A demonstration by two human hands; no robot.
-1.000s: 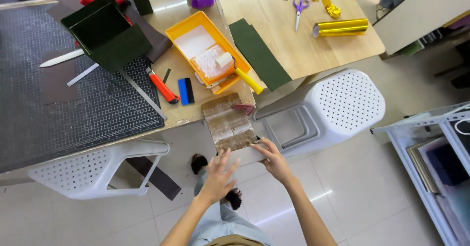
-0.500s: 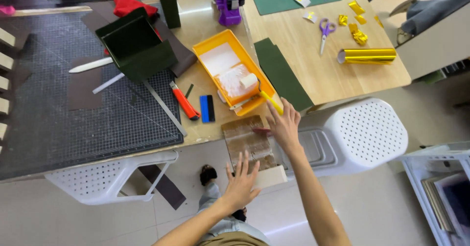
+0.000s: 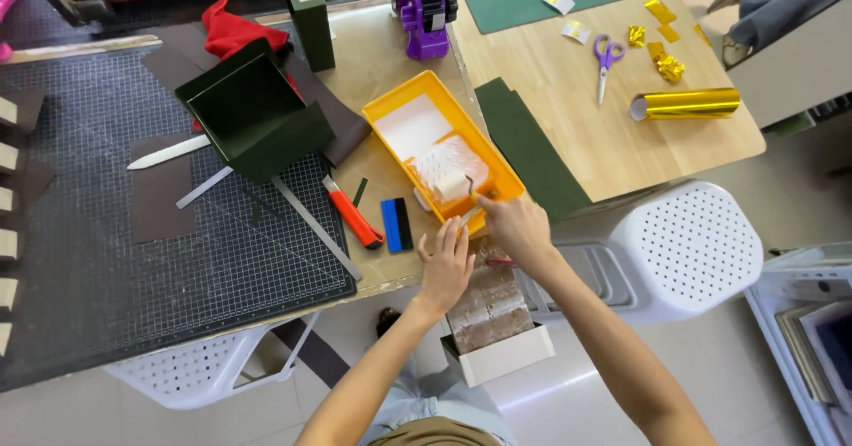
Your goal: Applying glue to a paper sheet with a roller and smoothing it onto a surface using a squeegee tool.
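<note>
The right hand (image 3: 519,228) has its fingers closed on the handle of the small roller (image 3: 454,186), whose head lies at ten o'clock inside the yellow tray (image 3: 390,109). The left hand (image 3: 444,264), fingers spread flat, steadies the brown box (image 3: 493,308) at five o'clock, off the surface edge.

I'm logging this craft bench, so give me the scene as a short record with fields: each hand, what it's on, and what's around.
left hand: open, fingers spread, resting flat on the brown patterned sheet
right hand: closed on the handle of a small roller
roller: lying in the yellow tray
sheet: lies on a white box at the table edge
near the tray: blue scraper, orange utility knife, dark green box
further off: purple scissors, gold foil roll
</note>
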